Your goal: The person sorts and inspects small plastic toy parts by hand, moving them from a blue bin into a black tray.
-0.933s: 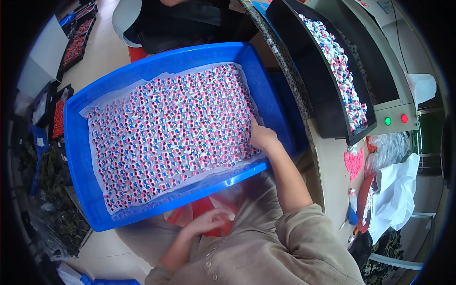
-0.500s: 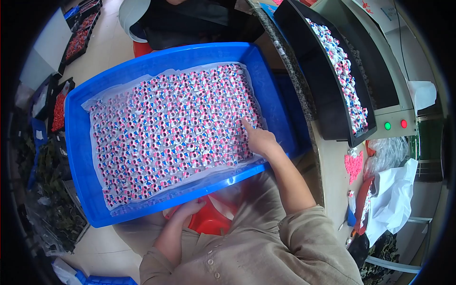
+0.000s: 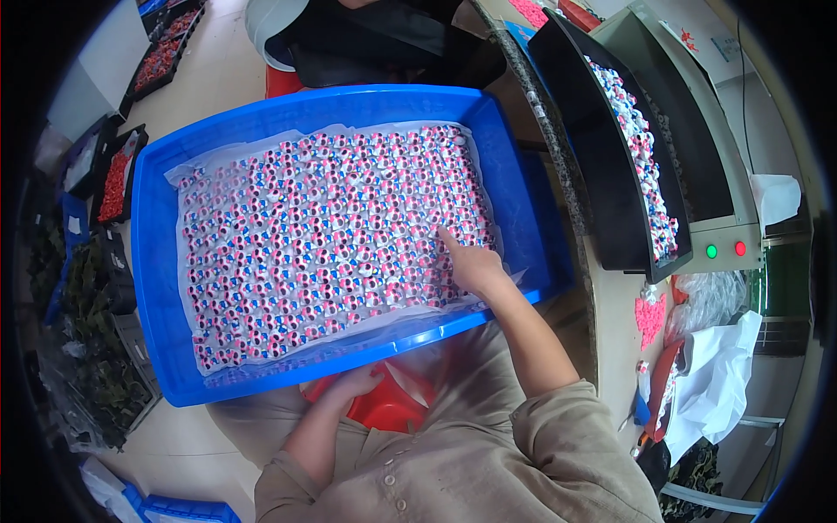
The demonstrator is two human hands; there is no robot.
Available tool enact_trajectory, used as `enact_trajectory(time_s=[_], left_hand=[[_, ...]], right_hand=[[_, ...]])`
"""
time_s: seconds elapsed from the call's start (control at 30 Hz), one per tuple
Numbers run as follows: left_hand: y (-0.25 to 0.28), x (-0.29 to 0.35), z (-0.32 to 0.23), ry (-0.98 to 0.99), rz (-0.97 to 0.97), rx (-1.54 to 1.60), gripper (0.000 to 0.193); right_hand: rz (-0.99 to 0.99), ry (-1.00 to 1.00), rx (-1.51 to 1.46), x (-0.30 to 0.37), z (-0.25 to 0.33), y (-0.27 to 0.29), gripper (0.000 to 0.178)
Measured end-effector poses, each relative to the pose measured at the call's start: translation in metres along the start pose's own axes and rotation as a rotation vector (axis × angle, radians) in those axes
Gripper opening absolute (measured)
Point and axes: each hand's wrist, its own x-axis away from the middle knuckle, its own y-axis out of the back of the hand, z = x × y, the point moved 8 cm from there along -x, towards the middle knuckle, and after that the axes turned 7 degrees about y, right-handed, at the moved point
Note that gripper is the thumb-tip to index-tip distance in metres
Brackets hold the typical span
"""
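A large blue plastic tub (image 3: pixel 490 131) is before me, lined with a thin white sheet (image 3: pixel 193 166). Rows of small white, pink and blue figure pieces (image 3: pixel 323 235) with dark round eye spots cover the sheet. My right hand (image 3: pixel 477 268) is over the tub's right side, its index finger stretched out at the pieces and the other fingers bent; no object shows in it. Below the tub's near rim, my left hand (image 3: pixel 356 382) lies beside a red plastic stool (image 3: pixel 392 410), loosely bent, holding nothing that I can see; its fingers show only partly.
At right, a black trough (image 3: pixel 602 166) of similar pieces sits beside a machine (image 3: pixel 724 231) with green and red buttons. Pink pieces (image 3: pixel 649 321) and white crumpled sheeting (image 3: pixel 719 375) lie on the counter. Crates of red pieces (image 3: pixel 115 187) line the left; another person (image 3: pixel 375 44) sits beyond the tub.
The view has shifted slightly, so the tub appears a little further right. My right index finger still points at the pieces, slightly further left among them. My left hand stays below the rim.
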Motion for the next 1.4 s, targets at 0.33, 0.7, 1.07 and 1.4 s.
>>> enact_trajectory(time_s=[0.33,0.7,1.07,1.4], left_hand=[[0.003,0.001,-0.006,-0.032,-0.057,-0.016,0.038],[0.000,-0.005,-0.002,-0.082,-0.057,-0.064,0.042],[0.002,-0.003,-0.007,-0.036,-0.032,-0.056,0.041],[0.005,0.006,-0.016,0.018,0.017,0.053,0.047]], right_hand=[[-0.048,0.090,0.127,-0.008,0.026,0.002,0.074],[-0.014,0.182,0.115,0.001,0.057,0.007,0.070],[-0.007,0.304,0.145,0.004,0.086,0.001,0.068],[-0.034,0.343,0.149,0.004,0.114,0.004,0.070]])
